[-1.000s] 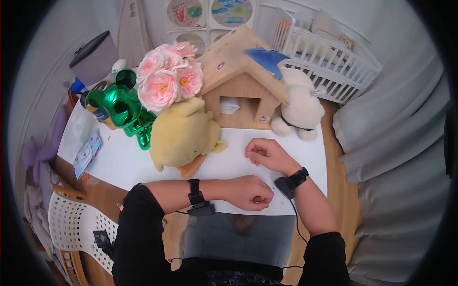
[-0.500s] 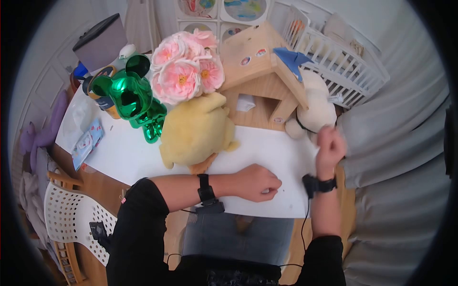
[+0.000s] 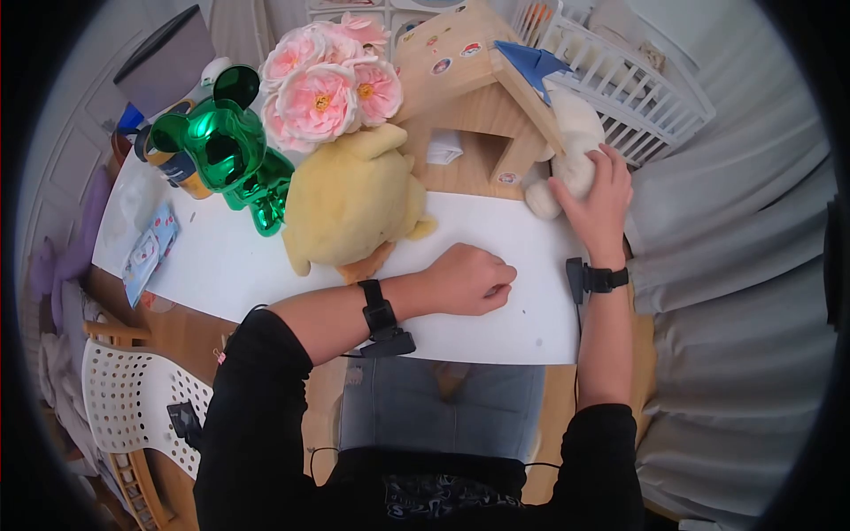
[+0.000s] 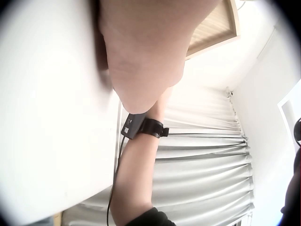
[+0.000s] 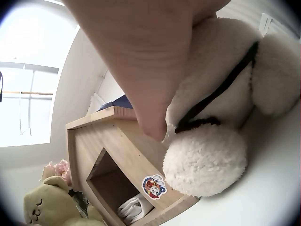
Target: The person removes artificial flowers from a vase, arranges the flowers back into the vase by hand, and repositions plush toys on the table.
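Note:
My right hand (image 3: 606, 196) is at the cream plush toy (image 3: 574, 159) beside the wooden house, its thumb and fingers spread round the toy's body. In the right wrist view the thumb lies against the fluffy plush, above a round foot (image 5: 205, 160) and a dark band. Most of the fingers are hidden there. On the white table (image 3: 496, 221), my left hand (image 3: 469, 280) rests with loosely curled fingers and holds nothing. The yellow plush toy (image 3: 354, 199) sits beyond the left forearm.
Left of the wooden house (image 3: 474, 133) stand pink flowers (image 3: 323, 84) and a shiny green bear figure (image 3: 226, 146). A blue patterned packet (image 3: 150, 252) lies at the table's left. A white crib (image 3: 637, 97) is behind, and grey curtains (image 3: 735, 265) hang at the right.
My right hand has moved from the middle of the table out to the right, then forward onto the cream plush toy. The left hand still rests near the front edge; the head view has shifted.

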A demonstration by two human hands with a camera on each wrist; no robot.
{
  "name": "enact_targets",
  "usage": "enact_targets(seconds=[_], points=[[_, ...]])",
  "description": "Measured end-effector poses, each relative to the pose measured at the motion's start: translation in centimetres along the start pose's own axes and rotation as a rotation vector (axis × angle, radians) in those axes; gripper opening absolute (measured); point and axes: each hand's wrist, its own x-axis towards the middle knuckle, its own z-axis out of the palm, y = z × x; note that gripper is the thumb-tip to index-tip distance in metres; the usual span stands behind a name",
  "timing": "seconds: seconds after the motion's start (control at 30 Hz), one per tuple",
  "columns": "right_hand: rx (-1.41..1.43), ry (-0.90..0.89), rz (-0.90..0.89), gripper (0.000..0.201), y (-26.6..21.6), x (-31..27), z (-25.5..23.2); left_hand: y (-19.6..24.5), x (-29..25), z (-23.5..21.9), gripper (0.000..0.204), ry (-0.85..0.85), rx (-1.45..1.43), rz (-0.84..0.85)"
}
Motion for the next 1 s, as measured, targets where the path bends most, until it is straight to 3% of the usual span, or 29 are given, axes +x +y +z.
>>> enact_targets(seconds=[0.23,0.33,0.4,0.43,0.53,0.57,0.63,0.77,0.87,0.93,1.0], points=[[0.060,0.012,0.256,0.062,2.0,-0.5,0.1,0.2,0.0,-0.2,0.018,-0.039,0.006,-0.025],[0.052,0.018,0.388,0.057,5.0,-0.9,-0.2,0.6,0.3,-0.6,0.018,-0.050,-0.010,-0.038],[0.282,0.047,0.553,0.046,7.7,-1.7,0.0,0.7,0.4,-0.6,0.020,-0.056,-0.005,-0.035],[0.281,0.057,0.550,0.046,8.7,-2.1,0.0,0.7,0.4,-0.5,0.021,-0.060,-0.005,-0.057],[0.833,0.060,0.710,0.031,11.2,-3.9,0.9,0.6,0.4,-0.4,0.017,-0.051,-0.009,-0.052],[0.834,0.066,0.709,0.031,11.4,-4.5,1.2,0.5,0.4,-0.5,0.017,-0.053,-0.006,-0.047],[1.449,0.121,1.021,0.038,10.9,-5.8,1.3,0.6,0.4,-0.4,0.016,-0.062,-0.005,-0.054],[1.586,0.055,0.957,0.046,12.0,-6.3,2.2,0.7,0.3,-0.4,0.016,-0.056,-0.013,-0.050],[1.607,0.048,1.072,0.045,12.0,-6.2,1.7,0.7,0.2,-0.4,0.016,-0.044,-0.024,-0.065],[1.607,-0.097,0.902,0.049,12.5,-6.2,1.4,0.3,0.1,-0.1,0.010,0.016,-0.030,-0.048],[1.601,-0.178,0.928,0.060,16.1,-7.9,3.0,0.5,0.1,-0.5,0.008,0.016,-0.056,-0.119]])
